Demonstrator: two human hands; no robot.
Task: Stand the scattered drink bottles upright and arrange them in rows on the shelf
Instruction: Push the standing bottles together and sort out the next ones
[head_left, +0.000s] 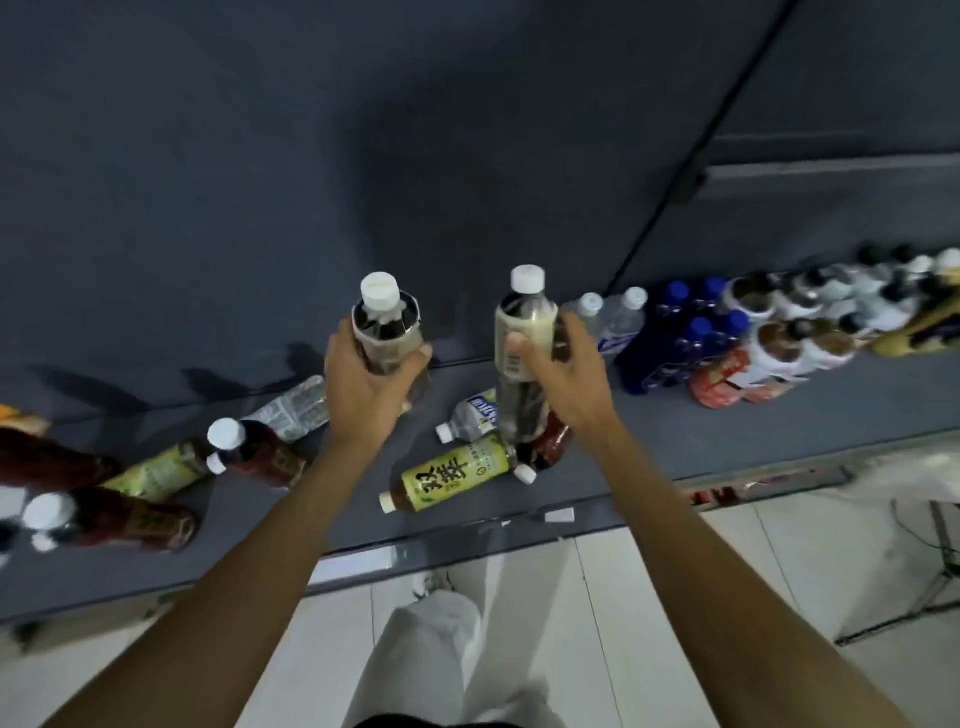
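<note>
Our forearms reach up from the bottom of the view toward the shelf (675, 436). At far left, dark red bottles (130, 519) and a green tea bottle (156, 473) lie scattered on their sides. Our left hand (363, 384) grasps a white-capped bottle (384, 322) upright; another green tea bottle (452, 473) lies between our arms. Our right hand (566, 374) grips a second white-capped bottle (524, 332), also upright. Farther right stand the finished rows (727, 332). We should carry both rightward, keep them vertical, and set them just beside the clear bottles (613, 317), bases flat before letting go.
</note>
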